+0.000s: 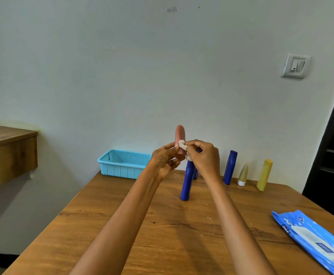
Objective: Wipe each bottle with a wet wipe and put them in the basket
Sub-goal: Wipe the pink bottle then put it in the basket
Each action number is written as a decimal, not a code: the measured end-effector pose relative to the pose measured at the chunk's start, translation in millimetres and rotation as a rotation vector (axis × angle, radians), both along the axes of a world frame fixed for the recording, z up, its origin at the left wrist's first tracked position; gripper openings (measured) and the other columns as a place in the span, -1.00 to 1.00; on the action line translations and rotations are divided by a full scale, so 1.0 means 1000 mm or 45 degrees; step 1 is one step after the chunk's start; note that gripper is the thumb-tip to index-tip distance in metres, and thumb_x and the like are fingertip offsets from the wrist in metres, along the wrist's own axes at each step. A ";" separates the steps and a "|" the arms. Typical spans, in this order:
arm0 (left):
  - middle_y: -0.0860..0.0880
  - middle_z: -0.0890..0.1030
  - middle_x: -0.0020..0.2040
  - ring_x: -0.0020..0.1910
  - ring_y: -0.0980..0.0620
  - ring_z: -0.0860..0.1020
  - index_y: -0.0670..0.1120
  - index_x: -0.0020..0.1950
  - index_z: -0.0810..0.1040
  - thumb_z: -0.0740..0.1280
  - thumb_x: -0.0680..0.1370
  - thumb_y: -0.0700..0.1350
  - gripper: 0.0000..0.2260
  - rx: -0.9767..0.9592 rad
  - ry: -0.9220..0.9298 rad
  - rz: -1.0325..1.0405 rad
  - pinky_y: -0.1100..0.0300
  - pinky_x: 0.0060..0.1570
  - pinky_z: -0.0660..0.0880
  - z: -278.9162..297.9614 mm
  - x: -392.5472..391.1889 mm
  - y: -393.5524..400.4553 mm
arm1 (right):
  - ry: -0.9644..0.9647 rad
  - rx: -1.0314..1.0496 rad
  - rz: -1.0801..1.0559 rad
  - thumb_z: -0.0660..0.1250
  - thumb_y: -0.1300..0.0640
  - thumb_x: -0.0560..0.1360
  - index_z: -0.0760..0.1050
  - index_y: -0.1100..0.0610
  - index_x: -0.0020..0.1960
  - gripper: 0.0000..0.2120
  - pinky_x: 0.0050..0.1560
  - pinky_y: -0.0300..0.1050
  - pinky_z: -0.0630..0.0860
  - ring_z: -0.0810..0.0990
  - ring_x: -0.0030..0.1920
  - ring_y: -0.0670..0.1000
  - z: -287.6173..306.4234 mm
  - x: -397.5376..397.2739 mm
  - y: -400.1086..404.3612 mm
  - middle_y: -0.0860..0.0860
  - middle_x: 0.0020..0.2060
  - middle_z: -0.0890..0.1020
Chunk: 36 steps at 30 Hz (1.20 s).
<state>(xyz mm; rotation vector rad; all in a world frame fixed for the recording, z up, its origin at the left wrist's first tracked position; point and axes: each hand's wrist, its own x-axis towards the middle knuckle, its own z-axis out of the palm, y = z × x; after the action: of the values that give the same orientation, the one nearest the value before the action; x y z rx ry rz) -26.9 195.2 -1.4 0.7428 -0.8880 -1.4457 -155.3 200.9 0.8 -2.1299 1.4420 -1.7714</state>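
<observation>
While our left hand (165, 160) curls its grip round the lower part of the pink bottle (180, 136), holding it upright above the counter (122, 225), our right hand (204, 157) pinches a crumpled wet wipe (182, 144) between thumb and fingers and presses it against the bottle's side. Both grips are closed on what they hold. We have the light blue basket (122, 164) at the far left edge of the counter, against the wall, and we can see no bottle inside it. Behind our hands a blue bottle (187, 181) stands on the counter, with another blue one (195, 174) mostly hidden behind it. Further right stand a third blue bottle (230, 167), a small gold tube (243, 174) on its white cap, and a yellow bottle (265, 174). Near our right forearm lies the blue pack of wipes (317, 241), at the counter's right edge.
</observation>
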 end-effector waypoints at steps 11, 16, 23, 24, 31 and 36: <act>-0.14 0.60 -0.15 -0.19 -0.06 0.57 -0.16 0.13 0.51 0.33 0.52 -0.21 -0.81 0.066 0.038 -0.090 0.17 -0.19 0.51 -0.001 -0.002 0.002 | 0.031 -0.013 -0.035 0.22 0.15 0.58 0.49 0.06 0.29 -0.71 -0.17 -0.14 0.52 0.52 -0.08 -0.02 -0.008 0.007 -0.012 0.02 -0.08 0.56; -0.14 0.58 -0.17 -0.23 -0.05 0.57 -0.21 0.30 0.44 0.35 0.51 -0.23 -0.64 0.106 0.081 0.017 0.18 -0.27 0.50 0.000 0.003 -0.001 | 0.045 -0.013 0.030 0.23 0.21 0.54 0.60 0.07 0.04 -0.81 -0.24 -0.02 0.55 0.55 -0.19 0.00 -0.006 0.011 -0.008 -0.03 -0.20 0.60; -0.17 0.58 -0.11 -0.22 -0.07 0.59 -0.21 0.34 0.39 0.37 0.50 -0.23 -0.57 0.074 0.126 0.052 0.20 -0.33 0.50 0.008 0.007 0.003 | -0.167 -0.035 0.047 0.22 0.18 0.58 0.59 0.12 0.10 -0.80 -0.33 -0.29 0.40 0.50 -0.27 -0.09 0.007 0.005 -0.007 0.04 -0.10 0.64; -0.17 0.58 -0.09 -0.20 -0.07 0.59 -0.20 0.35 0.39 0.37 0.50 -0.23 -0.57 0.075 0.129 0.046 0.18 -0.30 0.50 0.009 0.009 0.003 | -0.160 -0.053 0.031 0.22 0.14 0.58 0.57 0.12 0.16 -0.78 -0.28 -0.29 0.44 0.53 -0.20 -0.08 0.012 0.007 -0.011 0.04 -0.05 0.64; -0.16 0.58 -0.10 -0.19 -0.06 0.57 -0.15 0.33 0.41 0.36 0.51 -0.20 -0.61 0.078 0.188 -0.013 0.19 -0.26 0.48 0.009 0.017 -0.002 | 0.269 0.123 0.052 0.14 0.05 0.61 0.51 -0.07 0.27 -0.71 -0.07 -0.19 0.49 0.58 0.07 0.02 0.058 0.030 -0.038 0.03 0.13 0.61; -0.15 0.58 -0.16 -0.19 -0.06 0.56 -0.16 0.17 0.52 0.34 0.52 -0.21 -0.77 0.105 0.277 -0.005 0.22 -0.27 0.46 0.013 0.025 -0.005 | 0.342 0.035 0.030 0.18 0.21 0.55 0.59 0.06 0.14 -0.73 -0.21 -0.25 0.41 0.54 -0.02 0.02 0.045 0.048 -0.025 0.07 -0.04 0.60</act>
<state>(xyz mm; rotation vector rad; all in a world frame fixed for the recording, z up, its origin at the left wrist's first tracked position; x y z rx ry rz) -1.6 189.8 11.5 0.6307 -0.6664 -1.5416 -107.5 175.6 45.9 -2.4354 1.4755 -1.4933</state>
